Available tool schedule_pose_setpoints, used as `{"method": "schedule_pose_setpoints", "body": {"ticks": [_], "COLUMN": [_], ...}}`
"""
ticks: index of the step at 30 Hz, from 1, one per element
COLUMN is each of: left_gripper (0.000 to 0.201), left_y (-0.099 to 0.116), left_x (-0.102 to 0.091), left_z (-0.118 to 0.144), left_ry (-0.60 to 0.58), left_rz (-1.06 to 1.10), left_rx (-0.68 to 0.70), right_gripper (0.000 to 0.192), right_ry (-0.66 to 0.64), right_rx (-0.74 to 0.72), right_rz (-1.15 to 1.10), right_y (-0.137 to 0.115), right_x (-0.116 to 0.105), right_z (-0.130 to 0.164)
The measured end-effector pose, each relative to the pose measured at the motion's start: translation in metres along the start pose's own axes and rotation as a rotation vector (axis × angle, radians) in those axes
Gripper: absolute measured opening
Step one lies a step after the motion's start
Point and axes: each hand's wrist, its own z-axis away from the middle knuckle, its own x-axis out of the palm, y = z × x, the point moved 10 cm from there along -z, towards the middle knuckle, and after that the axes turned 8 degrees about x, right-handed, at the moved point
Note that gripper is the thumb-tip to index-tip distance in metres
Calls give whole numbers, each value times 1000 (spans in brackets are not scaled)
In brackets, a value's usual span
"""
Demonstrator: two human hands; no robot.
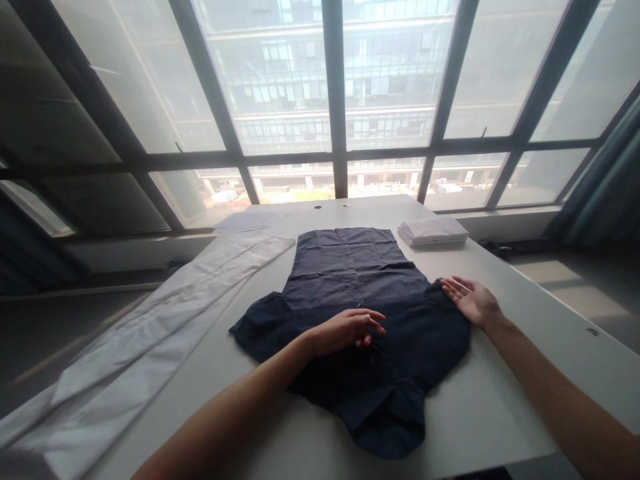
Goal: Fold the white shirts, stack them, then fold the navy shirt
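White table (500, 413), window wall (335, 100), perhaps office.

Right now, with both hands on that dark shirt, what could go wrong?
The dark shirt lies close to the near table edge, so a tug from the left hand could perhaps drag it off. The right hand presses only the shirt's side, so folds may bunch. The white cloth already hangs over the table's left side and might slip.
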Motion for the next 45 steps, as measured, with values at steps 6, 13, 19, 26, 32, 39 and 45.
{"method": "schedule_pose_setpoints", "body": {"ticks": [6, 13, 19, 26, 32, 39, 45], "left_gripper": [42, 41, 41, 38, 37, 37, 38], "left_y": [-1, -3, -7, -7, -7, -4, -5], "left_x": [-1, -8, -15, -15, -15, -13, -13], "left_z": [-1, 0, -1, -2, -2, 0, 0], "left_ry": [22, 82, 119, 114, 108, 104, 105], "left_rz": [27, 105, 135, 140, 160, 167, 162], "left_rx": [8, 13, -4, 2, 2, 4, -1], "right_gripper": [34, 49, 41, 42, 59, 30, 21], "right_ry": [61, -400, -47, -81, -444, -375, -159], "right_rx": [-298, 146, 48, -206, 22, 248, 37], "right_rz": [-71, 125, 37, -10, 233, 377, 416], "right_y": [-40, 14, 0, -52, -10, 28, -1], "right_x": [-11, 65, 7, 0, 63, 48, 24], "right_z": [13, 43, 5, 24, 55, 34, 20]}}
